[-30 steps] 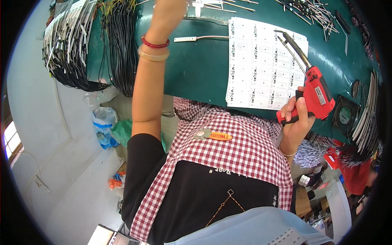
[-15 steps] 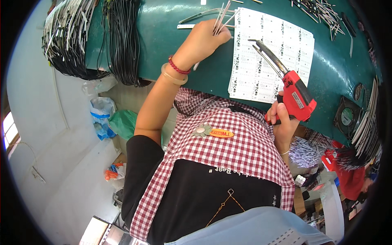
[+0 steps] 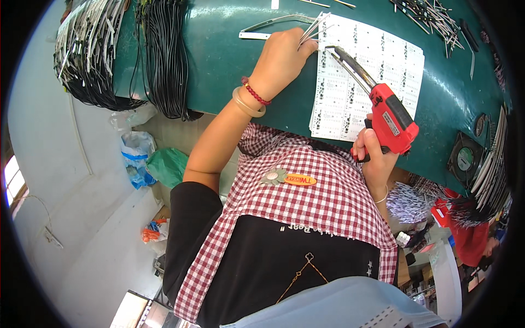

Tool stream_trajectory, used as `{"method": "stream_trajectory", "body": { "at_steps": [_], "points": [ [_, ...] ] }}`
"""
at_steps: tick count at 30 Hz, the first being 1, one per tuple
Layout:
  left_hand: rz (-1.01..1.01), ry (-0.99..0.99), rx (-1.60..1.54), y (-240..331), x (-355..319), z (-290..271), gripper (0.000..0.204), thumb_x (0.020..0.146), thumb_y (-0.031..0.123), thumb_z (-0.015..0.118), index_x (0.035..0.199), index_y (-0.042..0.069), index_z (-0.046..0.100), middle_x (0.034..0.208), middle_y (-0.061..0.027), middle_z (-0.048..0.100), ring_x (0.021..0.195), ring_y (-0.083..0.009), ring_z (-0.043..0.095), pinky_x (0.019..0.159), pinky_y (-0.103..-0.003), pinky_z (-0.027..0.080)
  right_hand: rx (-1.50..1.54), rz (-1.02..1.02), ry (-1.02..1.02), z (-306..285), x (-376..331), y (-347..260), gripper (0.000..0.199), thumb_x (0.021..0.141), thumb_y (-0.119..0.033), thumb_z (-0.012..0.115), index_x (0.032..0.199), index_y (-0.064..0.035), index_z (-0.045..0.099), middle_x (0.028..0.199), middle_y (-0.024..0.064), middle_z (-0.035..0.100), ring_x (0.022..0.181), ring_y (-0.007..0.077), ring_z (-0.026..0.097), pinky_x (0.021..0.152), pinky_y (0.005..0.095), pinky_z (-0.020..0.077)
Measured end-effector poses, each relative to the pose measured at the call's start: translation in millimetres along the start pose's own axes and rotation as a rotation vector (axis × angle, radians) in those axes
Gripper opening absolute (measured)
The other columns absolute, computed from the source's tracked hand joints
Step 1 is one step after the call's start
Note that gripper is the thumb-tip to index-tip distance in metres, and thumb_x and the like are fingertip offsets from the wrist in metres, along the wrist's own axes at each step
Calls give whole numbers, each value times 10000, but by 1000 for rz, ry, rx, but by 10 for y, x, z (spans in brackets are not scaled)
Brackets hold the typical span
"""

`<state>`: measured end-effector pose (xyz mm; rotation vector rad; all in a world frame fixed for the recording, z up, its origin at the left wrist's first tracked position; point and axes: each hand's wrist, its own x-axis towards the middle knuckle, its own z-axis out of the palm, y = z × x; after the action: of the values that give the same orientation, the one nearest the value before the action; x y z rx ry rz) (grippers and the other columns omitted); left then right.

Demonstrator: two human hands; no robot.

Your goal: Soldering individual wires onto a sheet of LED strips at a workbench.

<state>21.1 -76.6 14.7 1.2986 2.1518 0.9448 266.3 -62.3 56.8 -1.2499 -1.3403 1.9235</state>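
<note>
My left hand [image 3: 283, 61] is closed on several thin pale wires [image 3: 315, 28], whose ends fan out over the left edge of a stack of white sheets [image 3: 358, 82]. Rows of small black marks cover the sheets, which look like circuit board panels. A red soldering gun [image 3: 395, 117] is gripped in my right hand [image 3: 375, 156], fingers around its handle. Its dark tip points up and left, just right of my left fingertips, over the top sheet. Whether the tip touches the sheet or a wire, I cannot tell.
Bundles of black cable [image 3: 164, 60] and white-ended wires [image 3: 90, 49] hang over the green table's [image 3: 229, 71] left edge. Loose wires [image 3: 429, 22] lie at the far right. A small black fan [image 3: 465, 157] and another wire bundle [image 3: 488, 164] sit on the right.
My left hand has moved slightly right with the wires, which now slant lower over the sheets. The soldering gun has shifted a little left and up, its tip nearer my left fingers.
</note>
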Motion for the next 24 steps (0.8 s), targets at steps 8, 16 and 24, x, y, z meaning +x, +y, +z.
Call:
{"method": "stream_trajectory", "body": {
  "at_steps": [8, 16, 24],
  "points": [
    [-17, 2, 51, -30, 19, 41, 326, 833, 236, 607, 674, -45, 563, 569, -160, 573, 499, -261, 562, 497, -347, 432, 9, 2, 9, 25, 2, 15, 312, 878, -82, 526, 1149, 57, 454, 630, 47, 497, 459, 90, 420, 456, 245, 389],
    [-54, 62, 60, -14, -22, 66, 345, 820, 242, 615, 659, -56, 551, 550, -198, 533, 477, -313, 521, 491, -383, 410, -61, 0, 1, 39, -21, 13, 227, 883, -79, 519, 1070, 43, 475, 632, 43, 500, 457, 83, 421, 456, 245, 387],
    [-35, 82, 57, 1, -24, 72, 345, 818, 242, 608, 659, -59, 552, 545, -211, 514, 475, -335, 504, 487, -393, 400, -63, -6, 29, 77, -56, -15, 270, 880, -100, 524, 1094, 56, 471, 624, 46, 497, 460, 89, 426, 465, 244, 400]
  ]
}}
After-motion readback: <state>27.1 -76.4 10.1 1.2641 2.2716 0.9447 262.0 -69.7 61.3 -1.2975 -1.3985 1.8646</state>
